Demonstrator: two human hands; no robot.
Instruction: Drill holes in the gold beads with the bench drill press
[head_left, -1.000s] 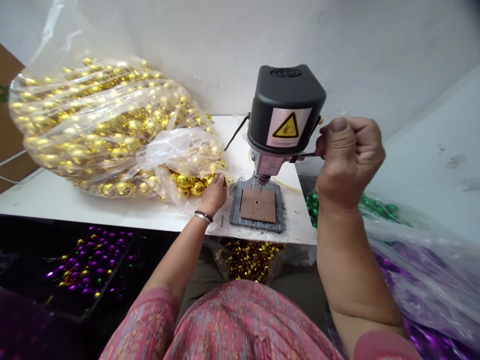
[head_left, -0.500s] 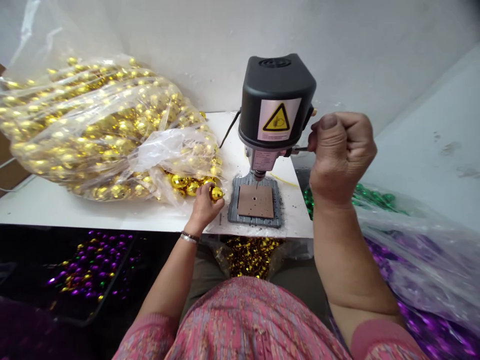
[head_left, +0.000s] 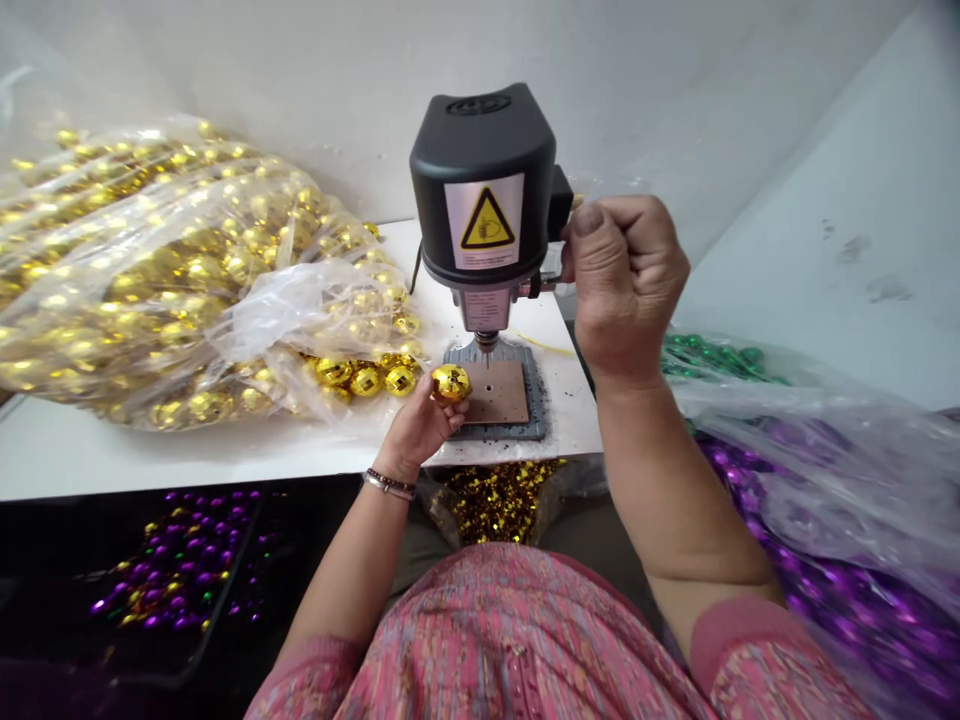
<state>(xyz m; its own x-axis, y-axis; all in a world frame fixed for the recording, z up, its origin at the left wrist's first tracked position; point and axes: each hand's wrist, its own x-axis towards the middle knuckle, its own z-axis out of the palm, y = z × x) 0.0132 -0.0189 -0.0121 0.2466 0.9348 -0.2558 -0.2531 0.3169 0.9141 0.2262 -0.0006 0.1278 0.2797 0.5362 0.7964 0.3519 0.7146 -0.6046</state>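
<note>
A shiny gold faceted ball [head_left: 451,383] is pinched in the fingers of my left hand [head_left: 424,425], at the left edge of the drill's base. The black-topped bench drill press [head_left: 484,190] stands on the white table, a warning label on its front. Its thin bit points down over a brown square board [head_left: 501,393], which has a small hole and lies on the grey base plate [head_left: 536,420]. My right hand [head_left: 626,275] is closed round the feed lever [head_left: 551,280] on the drill's right side; most of the lever's end is hidden by the fingers.
A big clear plastic bag of gold balls [head_left: 202,290] fills the table's left side, several spilling from its mouth. Gold pieces [head_left: 502,505] lie in a bag at my lap. Purple items [head_left: 840,560] and green balls [head_left: 712,355] are bagged at right; mixed balls [head_left: 176,560] lie lower left.
My left hand has brought the gold ball rightward from the bag's mouth to the board's left edge. My right hand stays on the lever. The whole view has shifted slightly.
</note>
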